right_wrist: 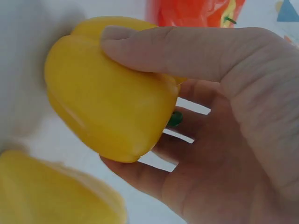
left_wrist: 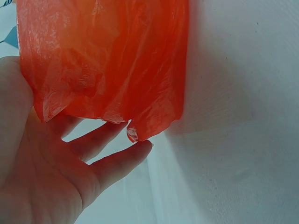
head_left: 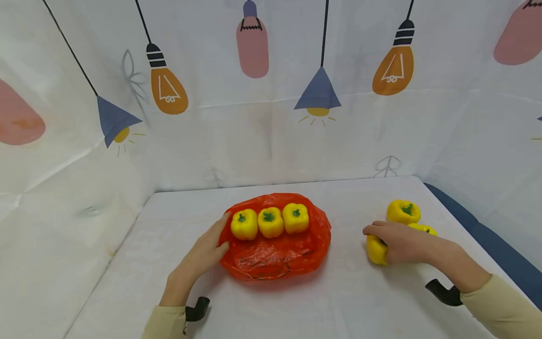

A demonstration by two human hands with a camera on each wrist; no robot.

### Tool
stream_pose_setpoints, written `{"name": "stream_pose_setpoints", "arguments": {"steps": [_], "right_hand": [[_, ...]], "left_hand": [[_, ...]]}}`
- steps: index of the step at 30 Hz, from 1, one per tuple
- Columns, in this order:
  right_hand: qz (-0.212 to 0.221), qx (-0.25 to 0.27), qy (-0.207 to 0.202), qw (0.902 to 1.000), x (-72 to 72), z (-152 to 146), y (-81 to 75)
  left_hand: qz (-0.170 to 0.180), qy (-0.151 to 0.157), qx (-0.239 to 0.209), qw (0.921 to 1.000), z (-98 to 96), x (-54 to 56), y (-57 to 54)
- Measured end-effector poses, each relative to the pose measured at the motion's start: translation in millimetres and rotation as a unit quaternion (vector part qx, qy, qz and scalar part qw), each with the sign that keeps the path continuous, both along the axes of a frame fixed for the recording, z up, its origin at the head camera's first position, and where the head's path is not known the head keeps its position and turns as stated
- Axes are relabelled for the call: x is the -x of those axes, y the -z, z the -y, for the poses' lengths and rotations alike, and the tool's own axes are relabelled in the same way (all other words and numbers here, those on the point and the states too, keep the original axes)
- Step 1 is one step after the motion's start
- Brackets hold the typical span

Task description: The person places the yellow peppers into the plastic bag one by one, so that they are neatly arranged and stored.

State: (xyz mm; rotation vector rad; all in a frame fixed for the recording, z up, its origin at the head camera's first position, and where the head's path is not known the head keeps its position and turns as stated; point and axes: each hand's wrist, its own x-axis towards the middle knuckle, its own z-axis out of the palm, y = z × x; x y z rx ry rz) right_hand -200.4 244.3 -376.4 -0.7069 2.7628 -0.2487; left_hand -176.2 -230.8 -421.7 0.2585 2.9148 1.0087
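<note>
A red plastic bag point(head_left: 271, 261) lies spread on the table with its mouth opened up. Three yellow bell peppers point(head_left: 271, 222) sit in a row along its far side, green stems showing. My left hand point(head_left: 198, 255) rests against the bag's left edge, and in the left wrist view its loosely extended fingers point(left_wrist: 122, 163) touch the red plastic point(left_wrist: 107, 56). Off to the right, my right hand point(head_left: 408, 242) holds another yellow bell pepper point(head_left: 376, 250). Seen from the right wrist, the thumb lies across this pepper point(right_wrist: 107, 88) and the fingers curl behind it.
Two more yellow bell peppers, one behind the right hand point(head_left: 403, 212) and one partly hidden by it point(head_left: 423, 229), stand near the table's right edge. A white cloth point(head_left: 347, 301) covers the table. Behind it hangs a white sheet point(head_left: 271, 141) printed with lamps.
</note>
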Motion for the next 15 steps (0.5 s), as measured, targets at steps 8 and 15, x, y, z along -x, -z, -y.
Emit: {"name": "stream_pose_setpoints", "arguments": {"steps": [8, 15], "right_hand": [[-0.013, 0.031, -0.006, 0.9994, 5.5, 18.9, -11.0], [-0.057, 0.059, -0.022, 0.9964, 9.2, 36.2, -28.4]], "left_hand": [[-0.001, 0.002, 0.005, 1.0, -0.6, 0.4, 0.0], [0.001, -0.001, 0.005, 1.0, -0.6, -0.1, -0.3]]}}
